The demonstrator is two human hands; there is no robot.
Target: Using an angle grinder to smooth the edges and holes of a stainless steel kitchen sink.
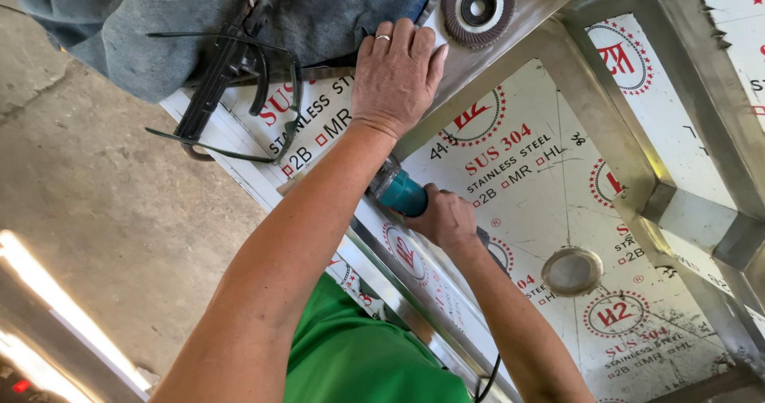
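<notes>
Stainless sink basin (558, 172), film-covered w/ red printed marks, round drain hole (571, 271) low in the bottom; bare brushed-metal rim (518, 28) along the upper edge. Left hand (394, 76) flat on that rim, palm down, fingers (402, 40) spread slightly & holding nothing, ring on one finger; forearm straight, running down-left toward the green shirt (358, 355). Right hand (446, 220) inside the basin near its left wall, fingers wrapped tight round a teal-bodied power tool (402, 192), prob. a small grinder; tool head hidden under left forearm, black cord (486, 375) trailing low. Round flap disc (478, 8), ribbed abrasive w/ pale centre, lying on the rim just right of the left fingertips. Black safety glasses (231, 92), arms open, on the film-covered sheet left of the hand, partly over a grey cloth (159, 20). Bare concrete floor (96, 196) at left.
</notes>
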